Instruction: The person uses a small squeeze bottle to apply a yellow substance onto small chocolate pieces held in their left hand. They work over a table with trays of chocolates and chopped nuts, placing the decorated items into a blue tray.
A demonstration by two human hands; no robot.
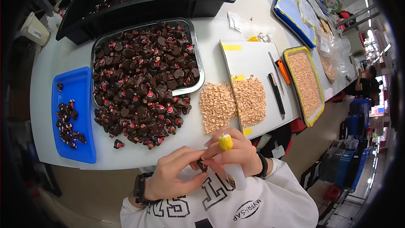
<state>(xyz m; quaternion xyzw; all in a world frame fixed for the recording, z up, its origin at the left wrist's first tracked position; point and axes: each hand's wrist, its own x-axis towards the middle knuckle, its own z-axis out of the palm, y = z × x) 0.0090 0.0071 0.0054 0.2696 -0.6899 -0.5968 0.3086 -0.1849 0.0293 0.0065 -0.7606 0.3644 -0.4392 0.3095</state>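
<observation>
Close to my body, my left hand [171,175] pinches a small dark brown moulded piece [203,166] between thumb and fingers. Beside it, my right hand [241,152] is wrapped around a white squeeze bottle [236,177] with a yellow collar and a thin needle tip pointing up. The fingertips of both hands meet around the dark piece, partly hiding it. Just beyond them lie small peach-coloured pieces [217,105], heaped partly on the table and partly on a white board [253,53]. A large pile of dark pieces with red and white spots [143,114] spills toward me.
The pile fills a metal tray [201,70]. A blue tray [76,155] at left holds several finished-looking dark pieces. Behind stands a black bin [168,9]. Knives [276,95] and an orange cutter [282,71] lie on the board, beside a yellow-edged tray [310,123].
</observation>
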